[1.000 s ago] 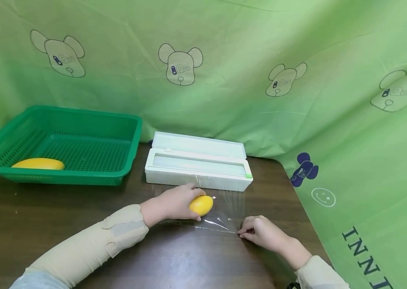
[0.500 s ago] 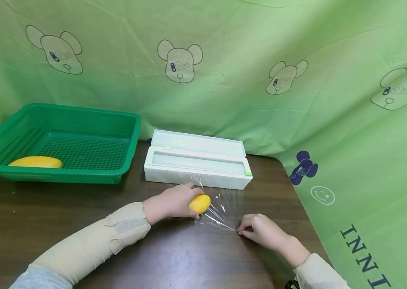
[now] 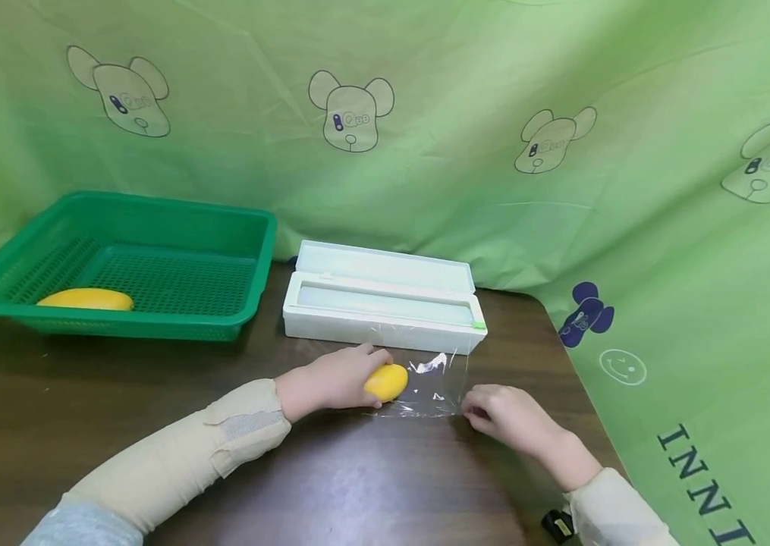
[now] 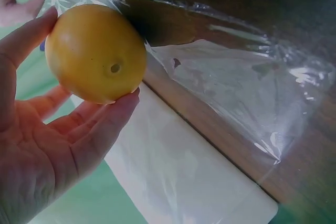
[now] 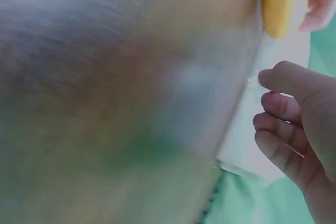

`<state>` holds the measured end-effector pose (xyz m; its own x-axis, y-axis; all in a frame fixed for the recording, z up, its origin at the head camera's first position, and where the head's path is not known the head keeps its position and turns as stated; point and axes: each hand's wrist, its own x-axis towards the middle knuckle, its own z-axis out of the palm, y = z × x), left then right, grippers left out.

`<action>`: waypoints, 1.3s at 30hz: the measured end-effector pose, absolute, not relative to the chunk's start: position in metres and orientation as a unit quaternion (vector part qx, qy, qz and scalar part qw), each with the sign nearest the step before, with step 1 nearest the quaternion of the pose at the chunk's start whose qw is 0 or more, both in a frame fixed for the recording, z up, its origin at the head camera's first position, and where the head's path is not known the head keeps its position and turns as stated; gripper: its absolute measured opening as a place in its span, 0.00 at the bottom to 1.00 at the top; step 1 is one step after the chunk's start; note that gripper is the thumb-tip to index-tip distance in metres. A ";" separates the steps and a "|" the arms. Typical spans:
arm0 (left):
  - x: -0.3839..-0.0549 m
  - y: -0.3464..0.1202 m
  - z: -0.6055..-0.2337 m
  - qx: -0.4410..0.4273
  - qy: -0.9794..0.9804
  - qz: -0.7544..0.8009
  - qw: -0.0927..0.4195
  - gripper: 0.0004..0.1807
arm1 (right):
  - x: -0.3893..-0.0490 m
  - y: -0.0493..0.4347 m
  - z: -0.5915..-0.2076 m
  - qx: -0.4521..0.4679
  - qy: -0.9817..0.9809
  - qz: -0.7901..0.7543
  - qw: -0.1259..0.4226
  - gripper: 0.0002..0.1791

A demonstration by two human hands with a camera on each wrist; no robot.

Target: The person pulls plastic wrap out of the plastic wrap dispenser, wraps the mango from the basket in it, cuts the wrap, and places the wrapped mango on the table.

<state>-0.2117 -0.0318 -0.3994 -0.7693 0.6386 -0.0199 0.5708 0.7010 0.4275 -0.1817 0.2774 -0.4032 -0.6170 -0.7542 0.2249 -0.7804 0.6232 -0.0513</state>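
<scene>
My left hand (image 3: pixel 344 379) holds a smooth yellow mango (image 4: pixel 94 51) between thumb and curled fingers, over a sheet of clear plastic wrap (image 3: pixel 429 387). A small dark hole marks the mango's end in the left wrist view. The wrap stretches from the front of a white wrap dispenser box (image 3: pixel 385 334) toward me. At the sheet's near right corner, my right hand (image 3: pixel 510 421) pinches the film with thumb and fingertips. In the right wrist view, its remaining fingers (image 5: pixel 278 145) are curled, and the film there is barely visible.
The dispenser's lid (image 3: pixel 385 265) stands raised at the back. On the left, a green plastic basket (image 3: pixel 258 265) contains another yellow mango (image 3: pixel 87 299). A green printed curtain (image 3: pixel 439 189) hangs behind and right of the brown wooden table (image 3: pixel 330 485).
My right hand has moved slightly away from me, toward the dispenser, and the film's corner has shifted with it. Its diagonal creases have flattened. My left hand keeps holding the mango.
</scene>
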 end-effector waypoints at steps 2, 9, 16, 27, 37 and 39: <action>-0.211 -0.030 -0.398 0.331 0.918 0.200 0.084 0.34 | -0.184 0.277 -0.395 0.428 -0.893 0.077 0.113 0.12; -0.214 -0.030 -0.397 0.325 0.923 0.193 0.078 0.35 | -0.193 0.262 -0.373 0.461 -0.853 0.070 0.234 0.07; -0.216 -0.031 -0.399 0.332 0.920 0.195 0.071 0.34 | -0.200 0.234 -0.366 0.483 -0.819 0.073 0.301 0.10; -0.214 -0.028 -0.396 0.329 0.922 0.192 0.071 0.34 | -0.212 0.199 -0.388 0.415 -0.860 0.218 0.202 0.07; -0.214 -0.031 -0.399 0.323 0.916 0.227 0.076 0.39 | -0.207 0.193 -0.408 0.398 -0.878 0.265 0.032 0.30; -0.215 -0.033 -0.401 0.322 0.913 0.241 0.074 0.39 | -0.206 0.192 -0.410 0.392 -0.883 0.256 0.023 0.30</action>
